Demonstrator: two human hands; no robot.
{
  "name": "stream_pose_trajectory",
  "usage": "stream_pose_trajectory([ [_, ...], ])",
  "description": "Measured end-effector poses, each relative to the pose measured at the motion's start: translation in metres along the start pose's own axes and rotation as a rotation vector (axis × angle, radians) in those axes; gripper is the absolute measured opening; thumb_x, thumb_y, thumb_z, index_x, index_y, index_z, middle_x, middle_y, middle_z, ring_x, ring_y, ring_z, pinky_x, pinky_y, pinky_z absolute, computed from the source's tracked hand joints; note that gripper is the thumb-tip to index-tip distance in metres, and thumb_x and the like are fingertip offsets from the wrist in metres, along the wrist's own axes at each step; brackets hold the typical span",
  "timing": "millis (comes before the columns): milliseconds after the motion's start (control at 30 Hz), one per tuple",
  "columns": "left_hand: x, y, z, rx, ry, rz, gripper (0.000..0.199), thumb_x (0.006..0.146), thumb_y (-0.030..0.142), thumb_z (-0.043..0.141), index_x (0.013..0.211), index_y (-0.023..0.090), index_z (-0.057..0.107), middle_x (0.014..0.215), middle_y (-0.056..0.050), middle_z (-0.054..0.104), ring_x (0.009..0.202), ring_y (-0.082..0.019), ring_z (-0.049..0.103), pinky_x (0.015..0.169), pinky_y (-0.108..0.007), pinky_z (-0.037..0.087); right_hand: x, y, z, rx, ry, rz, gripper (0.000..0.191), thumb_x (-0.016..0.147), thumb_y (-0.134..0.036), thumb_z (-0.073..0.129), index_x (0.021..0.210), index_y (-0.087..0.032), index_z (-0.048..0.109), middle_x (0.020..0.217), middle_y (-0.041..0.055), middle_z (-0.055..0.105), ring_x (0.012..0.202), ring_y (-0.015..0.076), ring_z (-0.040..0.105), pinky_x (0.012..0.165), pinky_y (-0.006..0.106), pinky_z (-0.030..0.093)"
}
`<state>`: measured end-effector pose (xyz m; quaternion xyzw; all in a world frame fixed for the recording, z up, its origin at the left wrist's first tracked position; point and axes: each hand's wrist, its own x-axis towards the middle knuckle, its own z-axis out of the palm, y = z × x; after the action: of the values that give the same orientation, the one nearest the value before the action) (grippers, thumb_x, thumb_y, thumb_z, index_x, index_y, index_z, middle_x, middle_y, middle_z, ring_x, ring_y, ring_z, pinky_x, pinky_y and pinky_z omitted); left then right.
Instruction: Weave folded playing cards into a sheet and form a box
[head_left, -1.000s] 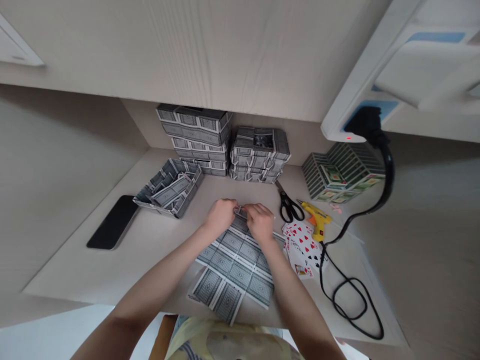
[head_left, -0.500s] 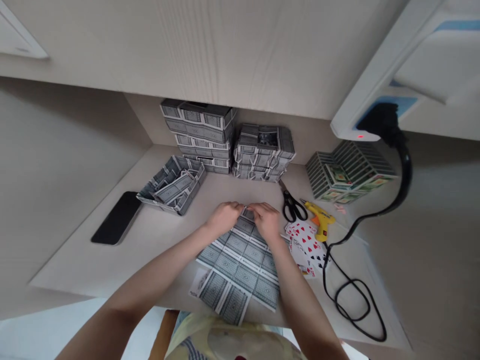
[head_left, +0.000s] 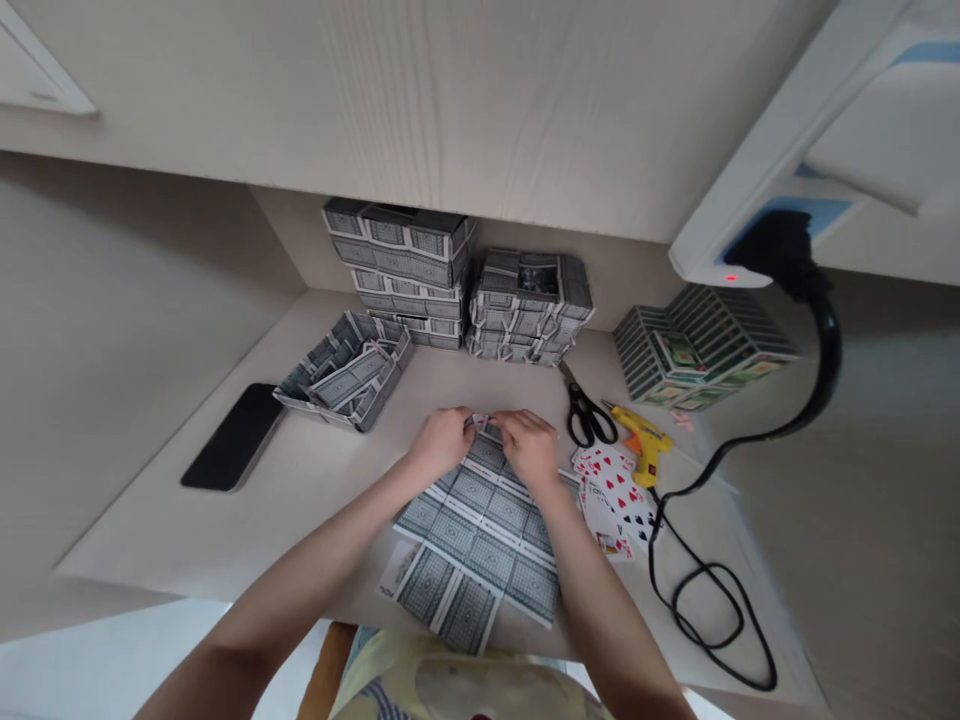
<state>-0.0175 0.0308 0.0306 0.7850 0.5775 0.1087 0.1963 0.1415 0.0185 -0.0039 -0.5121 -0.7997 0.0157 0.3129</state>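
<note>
A sheet of joined playing cards (head_left: 480,510), grey patterned backs up, lies on the desk between my forearms. At its far end, my left hand (head_left: 444,442) and my right hand (head_left: 529,447) are closed in a pinch on a playing card (head_left: 481,420), one at each side. A narrow pale strip of that card shows between the fingertips; the fingers cover the rest. Whether it is joined to the sheet I cannot tell. Right of my right hand, loose playing cards (head_left: 611,480) lie face up, mostly hearts, with black scissors (head_left: 589,415) just beyond.
A yellow glue gun (head_left: 651,448) and its black cord (head_left: 705,570) lie at right. Card-built boxes (head_left: 405,250) and a second stack (head_left: 529,305) stand behind. An open card tray (head_left: 367,405) holds card pieces, near a phone (head_left: 234,437). Green-striped card stacks (head_left: 697,345) sit back right.
My left hand has shifted slightly left and nearer to me, opening a wider gap between the hands. More of the pinched card's pale strip shows. The sheet has stayed about where it was.
</note>
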Motion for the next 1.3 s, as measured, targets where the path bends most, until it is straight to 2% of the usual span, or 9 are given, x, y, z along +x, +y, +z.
stream_pose_trajectory([
  [267, -0.003, 0.01, 0.0, 0.027, 0.015, 0.027, 0.026, 0.081, 0.015, 0.04, 0.091, 0.016, 0.064, 0.087, -0.008, 0.068, 0.08, -0.017, 0.064, 0.073, -0.025, 0.046, 0.001, -0.006, -0.001, -0.025, -0.029, -0.007, 0.023, 0.081, -0.01, 0.045, 0.086, -0.019, 0.065, 0.082, 0.0026, 0.068, 0.077, 0.0135, 0.057, 0.07, 0.024, 0.04],
  [433, -0.003, 0.018, 0.005, 0.095, 0.019, -0.032, 0.028, 0.08, 0.011, 0.039, 0.099, 0.013, 0.06, 0.082, -0.011, 0.068, 0.077, -0.019, 0.065, 0.068, -0.026, 0.047, 0.004, -0.011, 0.001, -0.096, -0.016, 0.03, 0.022, 0.082, -0.012, 0.045, 0.086, -0.018, 0.065, 0.077, 0.0046, 0.066, 0.076, 0.0149, 0.057, 0.068, 0.025, 0.038],
  [533, -0.003, 0.013, 0.009, 0.004, 0.033, -0.017, 0.038, 0.078, 0.011, 0.043, 0.114, 0.013, 0.052, 0.095, -0.012, 0.067, 0.087, -0.018, 0.063, 0.076, -0.025, 0.047, 0.006, -0.014, -0.005, -0.13, -0.059, 0.052, 0.02, 0.083, -0.016, 0.045, 0.087, -0.019, 0.064, 0.078, 0.0049, 0.066, 0.076, 0.0155, 0.057, 0.068, 0.025, 0.037],
  [600, -0.003, 0.007, 0.01, -0.056, 0.05, -0.031, 0.041, 0.076, 0.011, 0.045, 0.116, 0.013, 0.051, 0.103, -0.012, 0.065, 0.094, -0.017, 0.061, 0.081, -0.025, 0.045, 0.007, -0.015, -0.013, -0.176, -0.123, 0.071, 0.017, 0.083, -0.019, 0.047, 0.09, -0.02, 0.063, 0.08, 0.0054, 0.066, 0.076, 0.0165, 0.057, 0.066, 0.026, 0.037],
  [767, -0.001, 0.002, 0.005, -0.095, 0.041, -0.044, 0.027, 0.075, 0.014, 0.044, 0.095, 0.016, 0.063, 0.093, -0.009, 0.068, 0.086, -0.018, 0.063, 0.074, -0.025, 0.046, 0.009, -0.019, -0.023, -0.328, -0.301, 0.187, 0.013, 0.08, -0.02, 0.05, 0.085, -0.021, 0.061, 0.075, 0.0058, 0.067, 0.065, 0.018, 0.059, 0.054, 0.027, 0.033],
  [900, -0.001, 0.005, 0.003, -0.134, 0.021, -0.074, 0.022, 0.073, 0.013, 0.044, 0.079, 0.015, 0.065, 0.079, -0.007, 0.068, 0.075, -0.017, 0.063, 0.067, -0.024, 0.046, 0.009, -0.022, -0.016, -0.339, -0.326, 0.142, 0.016, 0.079, -0.015, 0.046, 0.078, -0.018, 0.062, 0.074, 0.008, 0.066, 0.066, 0.0176, 0.06, 0.054, 0.027, 0.033],
  [1000, -0.001, 0.003, 0.006, -0.245, 0.009, -0.087, 0.026, 0.07, 0.009, 0.045, 0.085, 0.015, 0.065, 0.084, -0.006, 0.068, 0.08, -0.016, 0.062, 0.07, -0.023, 0.046, 0.009, -0.02, -0.012, -0.327, -0.306, 0.133, 0.017, 0.078, -0.013, 0.046, 0.079, -0.018, 0.062, 0.075, 0.0083, 0.066, 0.069, 0.0178, 0.06, 0.057, 0.026, 0.034],
  [1200, -0.01, -0.002, 0.006, -0.75, -0.11, 0.071, 0.052, 0.062, -0.001, 0.04, 0.109, 0.013, 0.056, 0.105, -0.002, 0.064, 0.096, -0.013, 0.058, 0.085, -0.024, 0.044, 0.01, -0.014, -0.014, -0.325, -0.313, 0.176, 0.017, 0.082, -0.022, 0.045, 0.09, -0.022, 0.061, 0.075, 0.0063, 0.067, 0.066, 0.0172, 0.06, 0.054, 0.025, 0.033],
  [1300, -0.018, 0.003, 0.011, -0.857, -0.113, 0.074, 0.061, 0.06, -0.003, 0.038, 0.118, 0.014, 0.049, 0.114, -0.002, 0.059, 0.105, -0.014, 0.054, 0.092, -0.028, 0.041, 0.014, -0.017, -0.012, -0.342, -0.346, 0.187, 0.02, 0.084, -0.022, 0.043, 0.091, -0.021, 0.061, 0.076, 0.0076, 0.067, 0.068, 0.0176, 0.06, 0.056, 0.025, 0.035],
])
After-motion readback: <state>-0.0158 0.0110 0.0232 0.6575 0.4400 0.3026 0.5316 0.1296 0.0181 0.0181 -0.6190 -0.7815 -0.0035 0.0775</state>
